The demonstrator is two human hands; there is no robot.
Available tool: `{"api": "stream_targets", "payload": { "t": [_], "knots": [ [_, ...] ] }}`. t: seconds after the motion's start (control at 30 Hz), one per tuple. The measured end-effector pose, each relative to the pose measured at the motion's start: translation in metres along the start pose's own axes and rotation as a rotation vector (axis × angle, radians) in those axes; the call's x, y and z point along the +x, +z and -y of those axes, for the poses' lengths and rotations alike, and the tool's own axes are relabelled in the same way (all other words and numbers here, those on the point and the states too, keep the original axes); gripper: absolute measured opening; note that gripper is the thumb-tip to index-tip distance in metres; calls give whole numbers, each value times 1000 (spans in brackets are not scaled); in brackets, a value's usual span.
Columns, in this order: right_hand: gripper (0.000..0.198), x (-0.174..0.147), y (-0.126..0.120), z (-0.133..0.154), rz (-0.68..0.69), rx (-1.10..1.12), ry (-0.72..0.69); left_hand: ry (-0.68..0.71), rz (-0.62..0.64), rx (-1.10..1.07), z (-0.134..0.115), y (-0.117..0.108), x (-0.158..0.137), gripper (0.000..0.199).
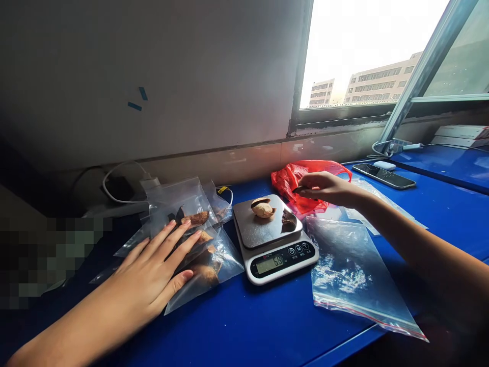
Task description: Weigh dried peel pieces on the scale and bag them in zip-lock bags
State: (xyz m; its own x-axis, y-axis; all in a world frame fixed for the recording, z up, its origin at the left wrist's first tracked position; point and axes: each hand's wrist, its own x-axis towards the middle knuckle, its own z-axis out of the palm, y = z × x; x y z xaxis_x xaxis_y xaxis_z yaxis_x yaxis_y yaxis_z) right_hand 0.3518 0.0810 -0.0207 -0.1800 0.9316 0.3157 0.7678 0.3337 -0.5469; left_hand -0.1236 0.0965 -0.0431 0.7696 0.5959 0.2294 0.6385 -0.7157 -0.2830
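Observation:
My left hand (160, 270) lies spread and flat on clear zip bags (225, 255) that hold brown, shell-like pieces (206, 272). To its right stands a white digital kitchen scale (250, 255) with a shiny metal plate and lit digits. On that plate sit a pale, rounded piece with a brown cracked shell (263, 208) and a dark curved piece (289, 220). Over a crumpled red plastic bag (311, 173), my right hand (324, 187) has its fingers pinched around a small dark piece (300, 188), mostly hidden.
A flat clear zip bag (347, 270) lies right of the scale, with more clear bags (382, 204) behind. A phone (384, 175) and a white earphone case (384, 165) are at the back right. A white charger and cable (150, 182) run along the wall. The blue table (244, 326) spans the view.

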Motion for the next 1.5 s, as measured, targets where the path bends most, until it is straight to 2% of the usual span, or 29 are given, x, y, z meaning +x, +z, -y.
{"api": "stream_targets", "payload": {
  "t": [0.07, 0.13, 0.27, 0.37, 0.47, 0.6, 0.7, 0.8, 0.93, 1.07, 1.3, 1.4, 1.5],
  "knots": [
    [35, 1, 4, 9, -13, 8, -132, -5, -1, -15, 1, 1, 0, 68],
    [24, 2, 8, 13, -100, -43, -231, -11, -7, -18, 1, 0, 0, 68],
    [5, -3, 16, 31, -227, -98, -302, 16, 0, 22, 0, -2, 1, 70],
    [6, -18, 26, 64, -263, -104, -456, 10, 6, 30, -2, -3, 1, 67],
    [12, -36, 33, 97, -241, -107, -629, 7, -5, 22, -7, -4, 0, 62],
    [18, -50, 34, 117, -290, -172, -778, -54, -48, 6, -16, -9, 2, 56],
    [21, -54, 33, 119, -350, -217, -797, -13, -83, -28, -25, -24, 6, 55],
    [24, -57, 35, 123, -303, -227, -781, 109, -152, -131, -43, -47, 11, 58],
    [22, -62, 46, 133, -187, -111, -801, 233, -356, -385, -82, -71, 12, 45],
    [19, -67, 59, 142, -132, -53, -835, 294, -449, -583, -109, -74, 11, 26],
    [19, -71, 69, 147, -140, -87, -887, 218, -433, -849, -110, -70, 13, 18],
    [23, -70, 77, 143, -142, 4, -873, 172, -460, -872, -111, -71, 12, 22],
    [28, -69, 84, 139, -143, 113, -800, 65, -501, -848, -112, -70, 10, 23]
  ]
}}
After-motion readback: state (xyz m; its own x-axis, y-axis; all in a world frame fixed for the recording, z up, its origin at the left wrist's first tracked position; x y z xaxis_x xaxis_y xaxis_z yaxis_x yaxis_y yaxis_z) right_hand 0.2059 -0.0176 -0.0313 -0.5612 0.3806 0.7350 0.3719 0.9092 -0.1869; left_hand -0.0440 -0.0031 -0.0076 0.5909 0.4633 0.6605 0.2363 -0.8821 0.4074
